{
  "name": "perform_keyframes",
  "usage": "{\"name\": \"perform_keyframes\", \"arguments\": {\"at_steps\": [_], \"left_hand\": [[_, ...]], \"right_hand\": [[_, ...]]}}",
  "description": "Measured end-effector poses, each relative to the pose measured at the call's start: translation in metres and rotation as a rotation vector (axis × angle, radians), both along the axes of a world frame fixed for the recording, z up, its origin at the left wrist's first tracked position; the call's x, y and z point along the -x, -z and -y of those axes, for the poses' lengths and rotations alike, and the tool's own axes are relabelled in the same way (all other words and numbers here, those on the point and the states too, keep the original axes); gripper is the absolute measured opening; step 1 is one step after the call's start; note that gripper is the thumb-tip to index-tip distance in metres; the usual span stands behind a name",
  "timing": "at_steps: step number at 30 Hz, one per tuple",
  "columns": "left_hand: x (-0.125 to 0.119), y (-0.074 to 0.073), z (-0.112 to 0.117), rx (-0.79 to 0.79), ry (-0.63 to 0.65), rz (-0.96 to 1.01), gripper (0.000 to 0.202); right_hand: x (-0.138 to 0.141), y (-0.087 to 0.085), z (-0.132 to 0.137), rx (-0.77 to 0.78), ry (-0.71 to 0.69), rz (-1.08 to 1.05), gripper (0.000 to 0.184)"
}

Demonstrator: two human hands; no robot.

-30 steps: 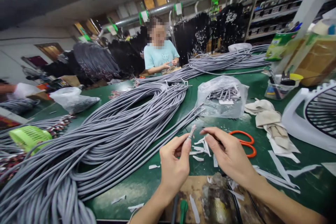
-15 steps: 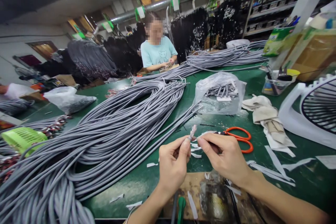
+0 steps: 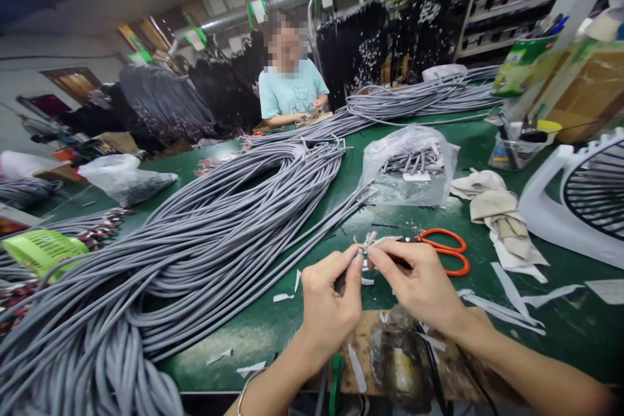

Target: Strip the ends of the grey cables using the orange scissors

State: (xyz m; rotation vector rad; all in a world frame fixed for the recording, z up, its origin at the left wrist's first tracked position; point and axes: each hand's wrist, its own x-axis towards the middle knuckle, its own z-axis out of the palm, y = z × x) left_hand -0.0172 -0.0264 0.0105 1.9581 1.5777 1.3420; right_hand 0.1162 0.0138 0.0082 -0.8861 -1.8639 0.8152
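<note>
A: What are the fingers doing there in the middle of the bench?

B: Both hands are raised off the mat, curled but not clenched. The left hand (image 3: 331, 302) and the right hand (image 3: 422, 286) each bring thumb and forefinger tips together, pinching a short cable end (image 3: 366, 244) from either side. It sits between them, above the mat. Its tip looks pale and ragged, too small to make out further.

A: And under them?

B: A smooth, slightly glossy green bench mat (image 3: 234, 370), scattered with thin white strips (image 3: 504, 286). Scissors (image 3: 446, 250) with orange looped handles lie just beside the right hand, their dark blades pointing toward its fingers. A scuffed wooden board (image 3: 361, 331) sits at the bench edge below the wrists.

A: That heavy mass on the left?

B: Grey cable (image 3: 195, 253), matte and round in section, heaped in long, rope-like loops. Past the hands, a crinkled clear plastic bag (image 3: 409, 169) holds short grey lengths. To the right lies crumpled beige cloth (image 3: 497, 208), beside a white fan (image 3: 575, 201) with curved dark ribs.

A: Anyone else?

B: Across the bench, a co-worker (image 3: 291, 94) in a pale blue T-shirt, hands together over the bench top
</note>
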Motion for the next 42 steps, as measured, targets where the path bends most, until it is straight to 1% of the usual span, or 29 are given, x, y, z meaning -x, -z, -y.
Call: {"name": "perform_keyframes", "arguments": {"at_steps": [2, 3, 5, 6, 7, 8, 11, 12, 13, 15, 18, 21, 25, 29, 31, 33, 34, 36, 37, 38, 39, 40, 42], "left_hand": [[-0.001, -0.001, 0.0, 0.001, -0.013, -0.008, 0.022], [-0.001, -0.002, 0.0, 0.012, -0.009, -0.003, 0.023], [-0.001, -0.002, -0.001, 0.033, 0.008, 0.024, 0.023], [-0.001, -0.002, -0.002, 0.034, 0.012, 0.029, 0.023], [-0.001, -0.001, -0.002, 0.018, 0.004, 0.02, 0.023], [-0.001, 0.0, -0.003, -0.024, -0.018, -0.009, 0.023], [0.0, 0.003, -0.004, -0.248, -0.115, -0.145, 0.021], [0.001, 0.003, -0.004, -0.305, -0.136, -0.175, 0.021], [0.001, 0.003, -0.004, -0.33, -0.147, -0.187, 0.02], [0.002, 0.002, -0.004, -0.3, -0.157, -0.164, 0.019], [0.004, 0.0, -0.004, -0.233, -0.163, -0.107, 0.018], [0.005, 0.0, -0.003, -0.239, -0.158, -0.095, 0.018], [0.003, 0.001, -0.002, -0.26, -0.154, -0.125, 0.019], [0.0, 0.004, 0.0, -0.29, -0.097, -0.156, 0.022], [-0.002, 0.004, 0.0, -0.316, -0.076, -0.16, 0.023], [-0.001, 0.004, -0.002, -0.282, -0.075, -0.156, 0.024], [0.0, 0.004, -0.005, -0.234, -0.086, -0.147, 0.023], [0.005, 0.003, -0.012, -0.098, -0.112, -0.108, 0.02], [0.008, 0.003, -0.016, -0.03, -0.126, -0.074, 0.02], [0.011, 0.003, -0.019, 0.024, -0.141, -0.025, 0.022], [0.014, 0.002, -0.022, 0.064, -0.148, 0.038, 0.024], [0.016, 0.002, -0.024, 0.097, -0.139, 0.108, 0.026], [0.016, 0.002, -0.025, 0.154, -0.083, 0.247, 0.028]], "right_hand": [[-0.001, 0.003, 0.005, -0.244, 0.129, 0.077, 0.026], [-0.001, 0.004, 0.007, -0.351, 0.171, 0.102, 0.022], [-0.001, 0.008, 0.008, -0.492, 0.219, 0.145, 0.017], [-0.002, 0.009, 0.008, -0.524, 0.228, 0.165, 0.016], [-0.001, 0.01, 0.007, -0.527, 0.223, 0.181, 0.017], [-0.001, 0.01, 0.006, -0.499, 0.204, 0.19, 0.018], [0.0, 0.008, 0.003, -0.318, 0.13, 0.165, 0.025], [0.001, 0.007, 0.003, -0.272, 0.113, 0.151, 0.026], [0.001, 0.005, 0.002, -0.249, 0.104, 0.144, 0.027], [0.0, 0.003, 0.001, -0.267, 0.112, 0.138, 0.027], [-0.003, 0.0, 0.001, -0.344, 0.163, 0.109, 0.024], [-0.004, -0.001, 0.001, -0.379, 0.163, 0.089, 0.022], [-0.004, -0.001, 0.001, -0.36, 0.134, 0.103, 0.022], [-0.004, 0.001, -0.001, -0.279, 0.119, 0.089, 0.024], [-0.002, 0.002, 0.001, -0.308, 0.135, 0.08, 0.023], [0.001, 0.005, 0.006, -0.426, 0.168, 0.07, 0.021], [0.004, 0.006, 0.01, -0.526, 0.144, 0.065, 0.02], [0.009, 0.007, 0.018, -0.758, 0.001, 0.036, 0.021], [0.011, 0.007, 0.022, -0.866, -0.115, 0.018, 0.021], [0.012, 0.007, 0.023, -0.925, -0.173, -0.011, 0.023], [0.012, 0.006, 0.023, -0.916, -0.176, -0.074, 0.024], [0.011, 0.006, 0.021, -0.753, -0.07, 0.003, 0.022], [0.007, 0.005, 0.012, -0.532, 0.122, 0.097, 0.021]]}}
